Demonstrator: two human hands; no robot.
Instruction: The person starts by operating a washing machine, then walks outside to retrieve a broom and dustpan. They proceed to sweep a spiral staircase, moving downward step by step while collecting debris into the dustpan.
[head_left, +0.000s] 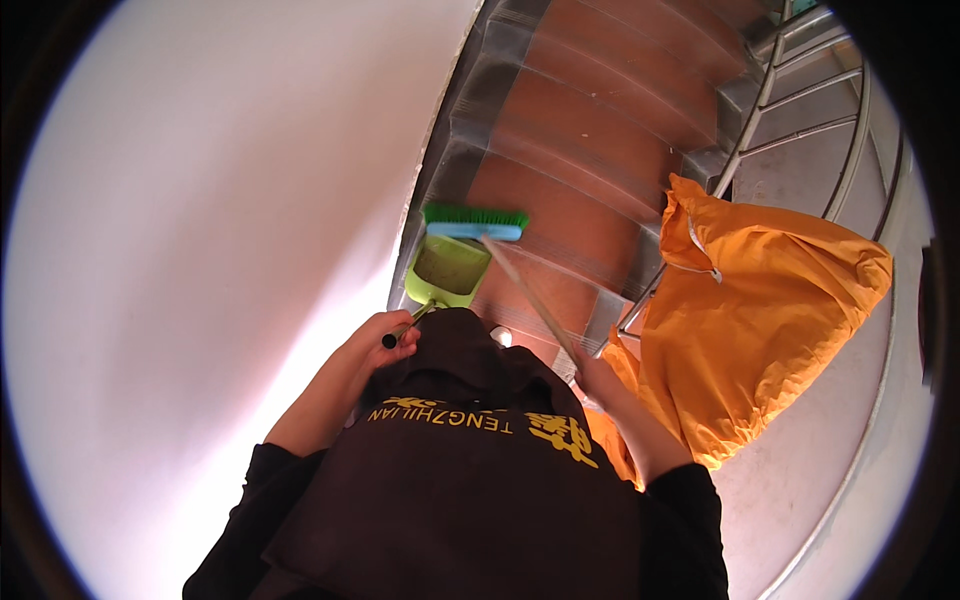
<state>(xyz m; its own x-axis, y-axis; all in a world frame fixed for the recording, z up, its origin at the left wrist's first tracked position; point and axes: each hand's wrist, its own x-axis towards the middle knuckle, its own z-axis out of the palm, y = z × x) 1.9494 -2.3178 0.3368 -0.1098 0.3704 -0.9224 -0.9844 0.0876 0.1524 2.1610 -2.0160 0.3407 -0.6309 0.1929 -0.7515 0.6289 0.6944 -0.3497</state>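
Note:
My left hand (390, 337) grips the dark tubular handle (409, 324) of a green long-handled dustpan (448, 274). The pan lies by the wall on the stairs, its mouth facing up the flight, with some dirt inside. My right hand (596, 377) is closed around the pale stick (531, 294) of a broom. The broom's blue head (474, 230) with green bristles (476, 215) lies just beyond the pan's mouth, close to the wall end of a step. The bristles look slightly blurred.
Red-brown stair treads (555, 199) with grey edges curve upward ahead. A white wall (225, 187) rises on the left. To the right runs a metal railing (765, 105), with orange fabric (757, 322) draped over it. My dark apron (480, 487) bears writing; a white shoe tip (502, 337) shows beyond it.

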